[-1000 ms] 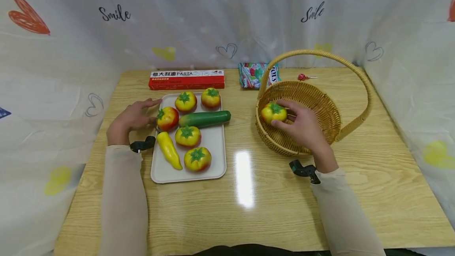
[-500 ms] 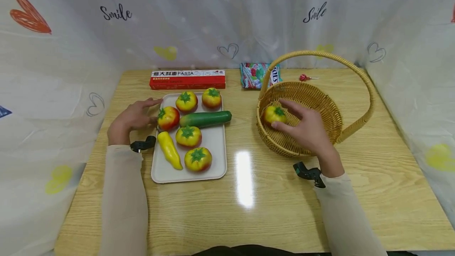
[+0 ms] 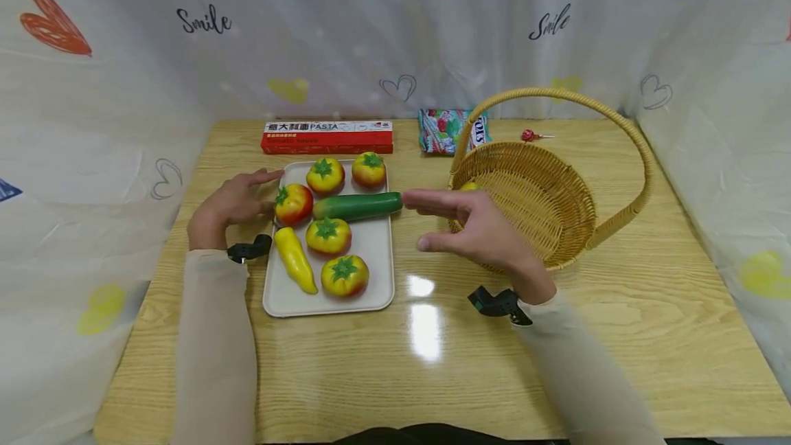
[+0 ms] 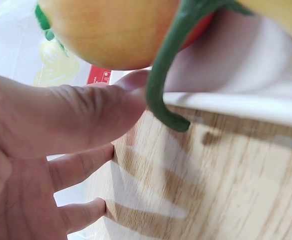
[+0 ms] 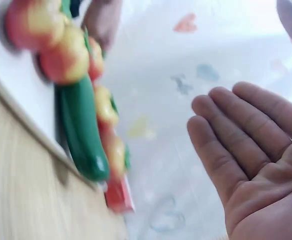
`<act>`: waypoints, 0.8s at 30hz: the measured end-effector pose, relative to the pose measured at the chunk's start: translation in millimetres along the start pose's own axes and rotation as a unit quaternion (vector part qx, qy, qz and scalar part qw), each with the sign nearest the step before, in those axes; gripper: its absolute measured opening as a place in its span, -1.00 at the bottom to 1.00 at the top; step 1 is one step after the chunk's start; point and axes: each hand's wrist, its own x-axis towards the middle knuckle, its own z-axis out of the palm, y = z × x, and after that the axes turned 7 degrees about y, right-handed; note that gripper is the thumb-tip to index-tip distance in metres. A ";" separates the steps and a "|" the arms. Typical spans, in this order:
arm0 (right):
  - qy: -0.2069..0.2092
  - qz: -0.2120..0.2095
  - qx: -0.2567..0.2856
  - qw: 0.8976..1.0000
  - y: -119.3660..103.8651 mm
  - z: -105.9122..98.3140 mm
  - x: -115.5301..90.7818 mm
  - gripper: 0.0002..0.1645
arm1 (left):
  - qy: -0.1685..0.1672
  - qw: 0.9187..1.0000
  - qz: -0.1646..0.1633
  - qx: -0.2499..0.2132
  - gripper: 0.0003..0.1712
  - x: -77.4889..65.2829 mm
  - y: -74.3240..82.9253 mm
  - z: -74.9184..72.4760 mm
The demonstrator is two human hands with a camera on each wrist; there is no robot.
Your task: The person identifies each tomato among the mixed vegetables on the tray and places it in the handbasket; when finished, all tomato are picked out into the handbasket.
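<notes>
A white tray (image 3: 373, 253) holds several red-yellow tomatoes, a green cucumber (image 3: 357, 206) and a yellow pepper (image 3: 294, 259). My left hand (image 3: 250, 194) rests flat on the table at the tray's left edge, fingers straight, next to a tomato (image 3: 292, 203). In the left wrist view that tomato (image 4: 110, 30) and the pepper's green stem (image 4: 166, 75) sit just above my fingers (image 4: 60, 130). My right hand (image 3: 426, 220) hovers open and empty between tray and wicker basket (image 3: 556, 211), fingertips near the cucumber's right end. One tomato (image 3: 469, 186) lies in the basket, mostly hidden behind this hand.
A red pasta box (image 3: 326, 137), a snack packet (image 3: 445, 130) and a red lollipop (image 3: 530, 134) lie along the table's back edge. The basket's tall handle (image 3: 556, 95) arches over it. A patterned curtain surrounds the table on three sides.
My right hand let go of the tomato in the basket, came out and moved left towards the tray, empty. The left hand has stayed put.
</notes>
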 end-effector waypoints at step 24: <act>-0.121 -0.006 -0.151 0.981 60.0 98.3 28.9 -0.34 | -0.005 1.000 -0.005 -0.007 -0.10 -0.5 0.6 -1.3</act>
